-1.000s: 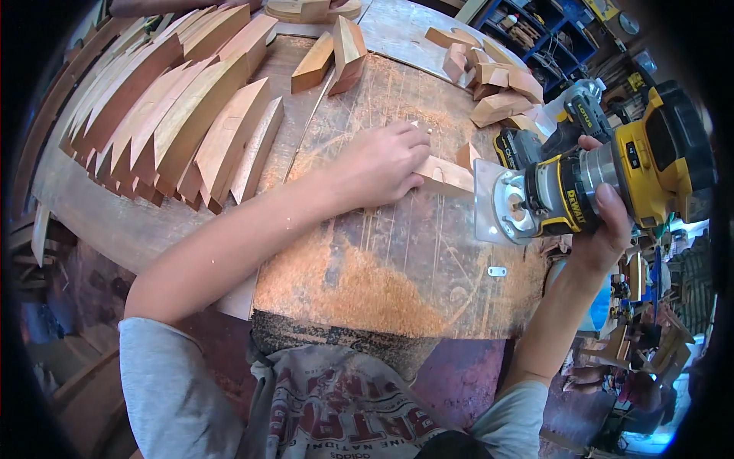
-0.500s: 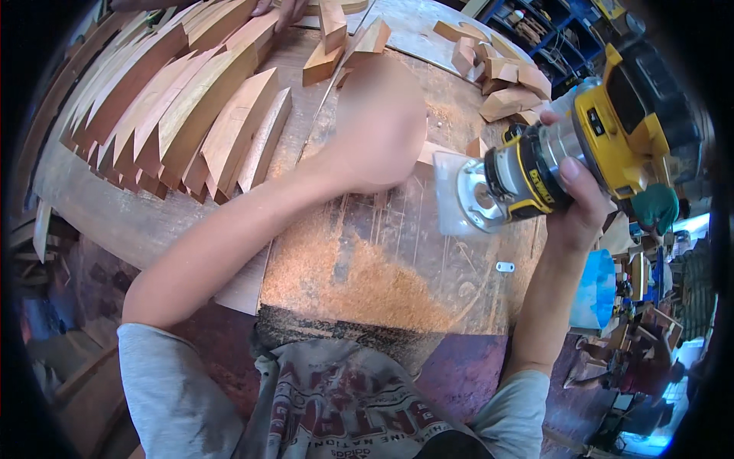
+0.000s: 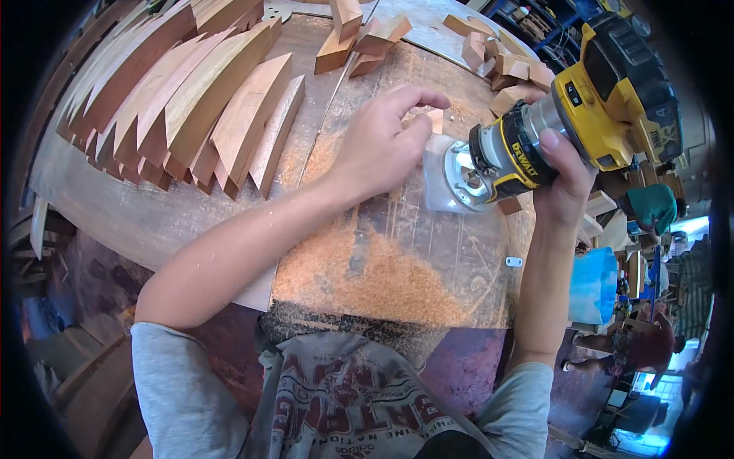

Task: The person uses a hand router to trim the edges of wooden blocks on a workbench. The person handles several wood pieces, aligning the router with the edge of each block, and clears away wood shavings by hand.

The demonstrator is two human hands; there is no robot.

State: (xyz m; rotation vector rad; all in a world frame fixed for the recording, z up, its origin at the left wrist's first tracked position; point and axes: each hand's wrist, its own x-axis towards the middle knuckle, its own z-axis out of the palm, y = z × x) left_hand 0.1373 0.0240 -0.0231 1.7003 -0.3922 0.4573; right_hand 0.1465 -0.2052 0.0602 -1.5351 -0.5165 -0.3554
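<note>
Router (image 3: 566, 122), tilted beside the small block (image 3: 433, 119), is gripped by right hand (image 3: 562, 183); left hand (image 3: 382, 145) fingers seemingly pinch the block; next needs steadying.

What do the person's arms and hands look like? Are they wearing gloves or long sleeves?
No gloves: the left hand and right hand are bare, with no rings, watch or bands showing. Both forearms are uncovered. Short grey T-shirt sleeves end above the elbows.
</note>
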